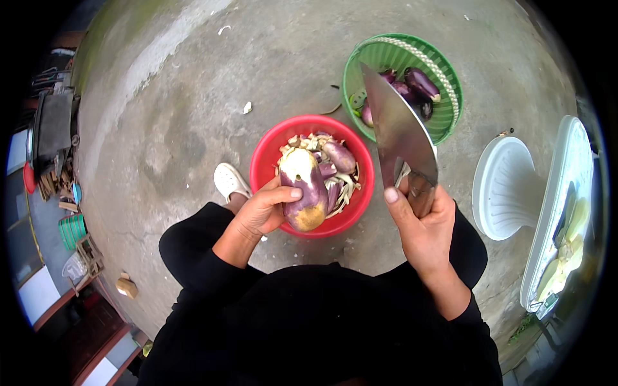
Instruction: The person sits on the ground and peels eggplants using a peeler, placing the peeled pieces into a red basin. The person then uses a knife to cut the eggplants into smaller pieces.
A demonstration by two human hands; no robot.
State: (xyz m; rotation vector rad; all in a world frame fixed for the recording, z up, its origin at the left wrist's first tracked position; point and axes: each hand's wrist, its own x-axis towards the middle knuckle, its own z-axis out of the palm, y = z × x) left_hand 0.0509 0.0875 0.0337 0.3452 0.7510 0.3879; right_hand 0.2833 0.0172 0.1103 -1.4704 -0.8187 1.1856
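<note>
My left hand [264, 207] grips a purple eggplant [309, 195] over a red plastic basin [264, 169]. The eggplant's far end is pale where the skin is cut away, with a small dark hole there, and its near end has a brown patch. In my right hand [422, 227] is a kitchen knife with a broad blade [398, 120], raised with its tip pointing away from me and apart from the eggplant. Inside the basin lie pale and purple peelings [345, 193] and another eggplant [339, 157].
A green woven plastic basket [372, 53] beyond the basin holds several eggplants [421, 83]; the blade hides part of it. On my right stands a white pedestal table [560, 193] with pale items on top. Scraps dot the concrete floor [169, 111]. Firewood [48, 186] lies far left.
</note>
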